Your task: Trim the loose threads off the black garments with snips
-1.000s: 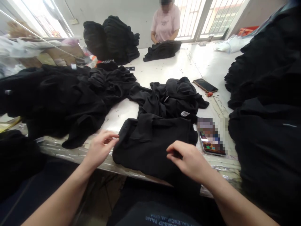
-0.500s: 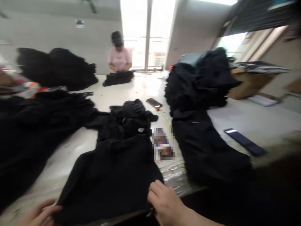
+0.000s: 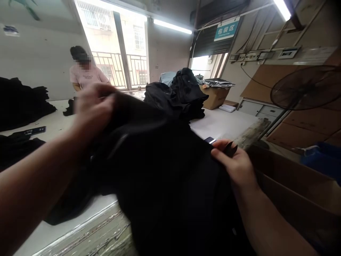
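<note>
A black garment [image 3: 170,170] hangs stretched between my two hands above the table's front edge. My left hand [image 3: 93,103], blurred by motion, is raised at the left and grips one upper part of the cloth. My right hand [image 3: 234,161] pinches the garment's other side, lower and to the right. From its fingers stick out two dark pointed tips, which look like thread snips [image 3: 231,148]. Part of a phone [image 3: 210,140] shows on the table just behind my right hand. The lower garment runs out of view.
A pile of black garments [image 3: 176,94] lies on the white table [image 3: 223,119], with more piles at the left. A person [image 3: 86,73] stands across the table. At the right are an open cardboard box [image 3: 295,188], a standing fan [image 3: 306,89] and a blue container [image 3: 322,160].
The view has swung right. Both hands have risen from the table edge; the left has gone up most. A black garment is now held up, where one lay flat on the table before.
</note>
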### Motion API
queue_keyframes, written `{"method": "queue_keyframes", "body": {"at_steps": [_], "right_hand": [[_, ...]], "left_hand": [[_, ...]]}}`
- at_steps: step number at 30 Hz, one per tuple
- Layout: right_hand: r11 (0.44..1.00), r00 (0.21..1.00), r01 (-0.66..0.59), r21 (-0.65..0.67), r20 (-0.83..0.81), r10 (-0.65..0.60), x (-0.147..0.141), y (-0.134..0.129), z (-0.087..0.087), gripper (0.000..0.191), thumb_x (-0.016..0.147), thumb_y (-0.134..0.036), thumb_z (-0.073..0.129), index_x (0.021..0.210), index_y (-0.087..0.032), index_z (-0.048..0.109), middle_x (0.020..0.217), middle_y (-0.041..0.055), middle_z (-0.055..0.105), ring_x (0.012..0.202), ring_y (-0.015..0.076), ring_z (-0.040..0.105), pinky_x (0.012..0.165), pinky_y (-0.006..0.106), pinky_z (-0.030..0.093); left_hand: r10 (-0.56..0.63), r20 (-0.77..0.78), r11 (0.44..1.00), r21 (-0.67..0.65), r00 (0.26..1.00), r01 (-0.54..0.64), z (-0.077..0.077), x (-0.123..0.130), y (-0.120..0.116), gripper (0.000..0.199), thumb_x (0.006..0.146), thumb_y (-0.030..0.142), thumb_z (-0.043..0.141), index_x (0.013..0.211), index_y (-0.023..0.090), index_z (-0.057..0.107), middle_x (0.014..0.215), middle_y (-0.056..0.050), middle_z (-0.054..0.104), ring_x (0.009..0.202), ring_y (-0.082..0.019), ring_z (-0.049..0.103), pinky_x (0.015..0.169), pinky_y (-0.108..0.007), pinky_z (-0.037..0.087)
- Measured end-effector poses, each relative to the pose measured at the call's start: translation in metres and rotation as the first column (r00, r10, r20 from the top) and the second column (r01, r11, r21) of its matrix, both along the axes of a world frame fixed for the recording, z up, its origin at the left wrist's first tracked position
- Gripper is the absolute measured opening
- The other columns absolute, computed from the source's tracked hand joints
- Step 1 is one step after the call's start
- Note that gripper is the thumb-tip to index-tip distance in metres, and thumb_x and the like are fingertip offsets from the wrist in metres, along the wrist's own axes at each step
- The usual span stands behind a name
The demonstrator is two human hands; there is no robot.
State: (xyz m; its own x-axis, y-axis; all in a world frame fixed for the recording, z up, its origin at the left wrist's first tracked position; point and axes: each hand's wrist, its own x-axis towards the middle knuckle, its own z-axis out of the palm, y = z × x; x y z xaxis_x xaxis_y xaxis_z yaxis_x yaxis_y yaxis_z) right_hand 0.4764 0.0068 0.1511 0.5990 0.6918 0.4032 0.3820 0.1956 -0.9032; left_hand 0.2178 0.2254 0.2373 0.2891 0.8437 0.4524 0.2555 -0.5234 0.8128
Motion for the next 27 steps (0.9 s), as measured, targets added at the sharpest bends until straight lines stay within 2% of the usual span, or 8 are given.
{"method": "queue_keyframes", "body": {"at_steps": [3, 7, 10, 13, 15, 18, 22, 27], "right_hand": [[0.969, 0.979, 0.198, -0.146, 0.077, -0.189, 0.065, 0.022, -0.029, 0.025, 0.074, -0.040, 0.062, 0.086, -0.018, 0.057, 0.069, 0.0010, 0.061, 0.063, 0.0172, 0.060, 0.059, 0.030, 0.051], [0.880, 0.936, 0.335, -0.336, 0.228, -0.269, 0.119, 0.037, -0.077, 0.016, 0.068, -0.032, 0.061, 0.070, -0.017, 0.055, 0.060, 0.0023, 0.058, 0.064, 0.0212, 0.059, 0.065, 0.037, 0.051], [0.831, 0.882, 0.432, -0.351, 0.356, -0.308, 0.117, 0.036, -0.086, 0.008, 0.063, -0.022, 0.064, 0.065, -0.017, 0.057, 0.071, 0.0079, 0.061, 0.082, 0.0284, 0.059, 0.080, 0.046, 0.045], [0.867, 0.772, 0.422, -0.264, 0.606, -0.192, 0.071, 0.044, -0.068, 0.011, 0.073, -0.020, 0.058, 0.082, -0.017, 0.063, 0.095, 0.0124, 0.063, 0.101, 0.0294, 0.052, 0.092, 0.044, 0.040], [0.946, 0.675, 0.184, -0.267, 0.734, 0.075, 0.027, 0.061, -0.051, 0.019, 0.081, -0.016, 0.050, 0.092, -0.018, 0.065, 0.103, 0.0096, 0.064, 0.101, 0.0234, 0.053, 0.091, 0.035, 0.043], [0.936, 0.527, -0.044, -0.348, 0.788, 0.318, -0.024, 0.103, -0.040, 0.033, 0.089, -0.017, 0.041, 0.113, -0.025, 0.062, 0.125, 0.0029, 0.058, 0.110, 0.0210, 0.049, 0.091, 0.032, 0.044], [0.822, 0.531, 0.095, -0.562, 0.727, 0.435, -0.024, 0.160, -0.064, 0.042, 0.091, -0.021, 0.040, 0.129, -0.034, 0.052, 0.149, -0.0031, 0.034, 0.133, 0.0312, 0.026, 0.101, 0.056, 0.033], [0.788, 0.599, 0.115, -0.605, 0.675, 0.432, 0.011, 0.182, -0.093, 0.043, 0.089, -0.021, 0.045, 0.130, -0.032, 0.052, 0.146, 0.0000, 0.040, 0.130, 0.0305, 0.034, 0.100, 0.058, 0.035]], "left_hand": [[-0.090, 0.043, 0.993, 0.081, 0.995, 0.086, -0.005, 0.060, 0.010, 0.047, 0.078, 0.025, 0.061, 0.124, 0.018, 0.051, 0.118, -0.009, 0.057, 0.112, -0.026, 0.055, 0.093, -0.042, 0.046], [-0.160, -0.165, 0.960, 0.204, 0.973, 0.193, -0.084, 0.094, -0.027, 0.045, 0.077, 0.023, 0.061, 0.120, 0.013, 0.051, 0.129, -0.017, 0.048, 0.125, -0.028, 0.044, 0.106, -0.045, 0.036], [-0.243, -0.293, 0.944, 0.148, 0.924, 0.295, -0.150, 0.079, -0.083, 0.049, 0.083, 0.033, 0.057, 0.126, 0.013, 0.046, 0.139, -0.019, 0.038, 0.132, -0.030, 0.035, 0.109, -0.048, 0.033], [-0.318, -0.390, 0.919, 0.099, 0.864, 0.383, -0.191, 0.068, -0.127, 0.058, 0.086, 0.043, 0.052, 0.136, 0.015, 0.038, 0.149, -0.020, 0.024, 0.140, -0.033, 0.019, 0.110, -0.053, 0.029], [-0.352, -0.422, 0.902, 0.085, 0.836, 0.423, -0.203, 0.074, -0.138, 0.060, 0.087, 0.044, 0.050, 0.138, 0.014, 0.036, 0.151, -0.020, 0.020, 0.141, -0.035, 0.013, 0.110, -0.057, 0.027], [-0.362, -0.426, 0.899, 0.078, 0.830, 0.432, -0.207, 0.098, -0.136, 0.060, 0.087, 0.041, 0.049, 0.137, 0.010, 0.037, 0.149, -0.024, 0.024, 0.140, -0.037, 0.013, 0.109, -0.058, 0.026], [-0.369, -0.492, 0.897, 0.032, 0.788, 0.440, -0.208, 0.112, -0.134, 0.059, 0.089, 0.038, 0.047, 0.136, 0.003, 0.038, 0.148, -0.027, 0.025, 0.140, -0.038, 0.014, 0.110, -0.058, 0.025], [-0.433, -0.512, 0.831, 0.092, 0.742, 0.548, -0.221, 0.053, -0.150, 0.054, 0.089, 0.035, 0.048, 0.139, 0.015, 0.037, 0.147, -0.018, 0.034, 0.139, -0.032, 0.023, 0.109, -0.053, 0.032]]}}
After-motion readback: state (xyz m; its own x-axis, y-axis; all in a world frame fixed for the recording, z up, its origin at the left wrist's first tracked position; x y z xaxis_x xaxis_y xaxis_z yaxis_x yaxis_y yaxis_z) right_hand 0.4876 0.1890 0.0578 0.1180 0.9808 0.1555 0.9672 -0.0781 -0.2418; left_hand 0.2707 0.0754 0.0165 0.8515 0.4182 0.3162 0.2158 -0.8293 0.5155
